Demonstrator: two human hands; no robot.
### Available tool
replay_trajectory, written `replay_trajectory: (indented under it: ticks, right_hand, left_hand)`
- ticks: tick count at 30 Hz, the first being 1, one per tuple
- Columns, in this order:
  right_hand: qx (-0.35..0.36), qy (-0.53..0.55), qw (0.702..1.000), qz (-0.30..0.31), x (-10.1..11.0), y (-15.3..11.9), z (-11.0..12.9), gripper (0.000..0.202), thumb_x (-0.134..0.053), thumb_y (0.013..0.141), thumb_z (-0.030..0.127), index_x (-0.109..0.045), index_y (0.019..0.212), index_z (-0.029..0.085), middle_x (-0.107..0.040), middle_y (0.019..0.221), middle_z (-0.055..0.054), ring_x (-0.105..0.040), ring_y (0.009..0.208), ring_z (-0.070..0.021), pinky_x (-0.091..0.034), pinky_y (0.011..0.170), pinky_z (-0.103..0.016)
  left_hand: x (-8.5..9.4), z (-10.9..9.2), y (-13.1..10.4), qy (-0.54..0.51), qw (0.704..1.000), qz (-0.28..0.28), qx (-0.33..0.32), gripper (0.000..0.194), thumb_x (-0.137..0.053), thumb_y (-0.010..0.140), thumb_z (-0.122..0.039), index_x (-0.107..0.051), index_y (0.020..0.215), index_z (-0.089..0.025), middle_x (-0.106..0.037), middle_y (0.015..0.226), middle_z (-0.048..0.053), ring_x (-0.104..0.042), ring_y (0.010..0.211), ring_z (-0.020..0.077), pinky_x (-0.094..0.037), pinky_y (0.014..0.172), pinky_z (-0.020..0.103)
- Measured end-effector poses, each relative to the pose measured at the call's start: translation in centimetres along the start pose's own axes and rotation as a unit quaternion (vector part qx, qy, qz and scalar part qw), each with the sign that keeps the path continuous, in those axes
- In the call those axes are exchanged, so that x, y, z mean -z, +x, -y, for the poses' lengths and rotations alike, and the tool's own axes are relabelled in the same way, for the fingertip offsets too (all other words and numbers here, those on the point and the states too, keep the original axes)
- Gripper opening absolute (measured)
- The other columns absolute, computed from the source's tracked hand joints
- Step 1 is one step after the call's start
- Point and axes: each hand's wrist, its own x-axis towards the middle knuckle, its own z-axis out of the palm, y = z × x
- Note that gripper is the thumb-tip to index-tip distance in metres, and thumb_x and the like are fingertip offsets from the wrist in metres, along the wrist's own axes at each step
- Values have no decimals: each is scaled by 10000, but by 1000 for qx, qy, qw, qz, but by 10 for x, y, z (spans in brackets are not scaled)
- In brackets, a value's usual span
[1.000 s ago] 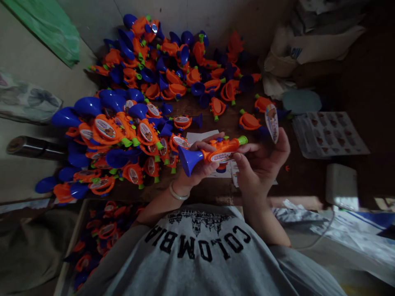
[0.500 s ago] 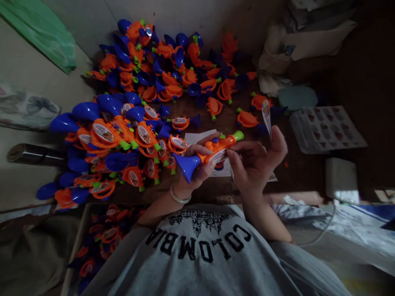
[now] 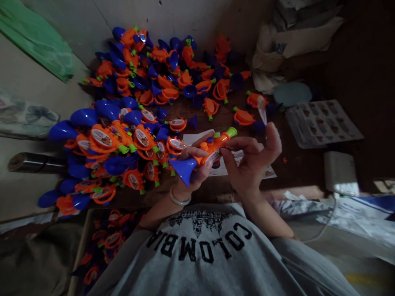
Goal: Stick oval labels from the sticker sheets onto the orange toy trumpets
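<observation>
My left hand [image 3: 197, 176] is closed around a toy trumpet [image 3: 219, 144], orange with a blue bell and a lime-green mouthpiece. The bell points left and down; the mouthpiece points up to the right. An oval printed sticker [image 3: 212, 156] shows on the side facing me. My right hand [image 3: 249, 166] has its thumb and a finger pinched against the trumpet at the sticker's right end. Another sticker [image 3: 262, 109] stands up from a raised fingertip of that hand, apart from the trumpet. Printed paper [image 3: 268, 172] lies on the table below.
Toy trumpets with stickers [image 3: 101, 137] are heaped at left; plain ones [image 3: 166, 94] lie behind. Sticker sheets [image 3: 330, 123] lie at right, near a pale blue oval [image 3: 292, 94] and a white box [image 3: 341, 172]. A dark cylinder [image 3: 37, 163] is far left. More trumpets fill a box [image 3: 74, 263] below.
The view has shifted slightly, and both hands appear a little left with the trumpet. The sticker on the raised fingertip leans further left. Both hands keep their hold.
</observation>
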Motion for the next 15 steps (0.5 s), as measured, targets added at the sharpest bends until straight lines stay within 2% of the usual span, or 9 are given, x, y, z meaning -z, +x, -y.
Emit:
replay_trajectory:
  ticks: [2,4,6,8,9,10,12,14,15]
  right_hand:
    - [-10,-45,998,-32,6,4,-9,989,-835,840,455,-217,1611,423,-557,1432,-110,-648,1214,-308,-619,935,-516]
    - [-36,-12,999,-25,8,6,-15,1006,-806,854,528,-170,1629,445,-456,1553,-113,-579,1360,-339,-590,1022,-558]
    - [-66,78,994,44,4,6,-15,933,-723,909,582,-146,1633,463,-471,1559,-103,-612,1345,-312,-600,1032,-547]
    - [-84,141,980,116,-1,5,-9,859,-658,946,610,-159,1628,459,-531,1520,-102,-657,1295,-286,-625,1011,-521]
    - [-84,148,977,126,-3,5,-6,832,-640,958,608,-168,1625,454,-557,1495,-102,-667,1285,-284,-633,1004,-515]
    - [-77,138,981,113,-4,7,-4,810,-628,972,591,-169,1624,448,-574,1470,-106,-672,1280,-287,-636,1003,-516]
    - [-45,81,995,27,-3,11,-2,804,-625,991,527,-146,1628,429,-567,1454,-127,-668,1288,-308,-635,1007,-529]
    - [12,19,998,-59,1,13,-4,838,-670,979,445,-142,1629,422,-529,1471,-146,-663,1283,-337,-638,992,-544]
    - [47,1,996,-75,3,12,-5,862,-699,964,400,-147,1625,436,-518,1474,-143,-669,1265,-343,-644,973,-550]
  left_hand:
    - [1,0,-1,-43,999,-18,21,233,-772,916,-406,-603,1018,-283,-696,1429,37,-686,1308,276,-586,1097,489]
    - [0,-2,0,-84,995,-25,41,231,-786,902,-393,-611,1002,-282,-715,1391,32,-722,1230,260,-640,972,424]
    - [-4,-3,2,-119,991,-17,55,227,-796,892,-360,-611,1000,-282,-728,1367,27,-731,1203,247,-644,956,403]
    - [-9,-3,5,-155,985,-16,70,252,-808,880,-351,-621,1039,-293,-724,1378,23,-712,1259,254,-615,1044,434]
    - [-12,-1,5,-173,982,-21,78,291,-821,867,-374,-632,1077,-303,-711,1405,26,-686,1311,266,-589,1097,452]
    - [-14,1,5,-185,978,-25,93,344,-831,856,-408,-643,1127,-312,-692,1439,30,-651,1368,276,-564,1135,458]
    - [-16,9,1,-175,974,-21,146,416,-826,864,-457,-659,1217,-314,-657,1488,49,-594,1442,283,-547,1148,431]
    - [-14,16,-5,-126,977,-8,174,402,-802,907,-414,-663,1269,-308,-624,1525,64,-583,1458,273,-558,1110,384]
    - [-12,18,-7,-96,982,1,162,414,-796,921,-368,-651,1306,-319,-582,1570,65,-570,1473,271,-559,1100,369]
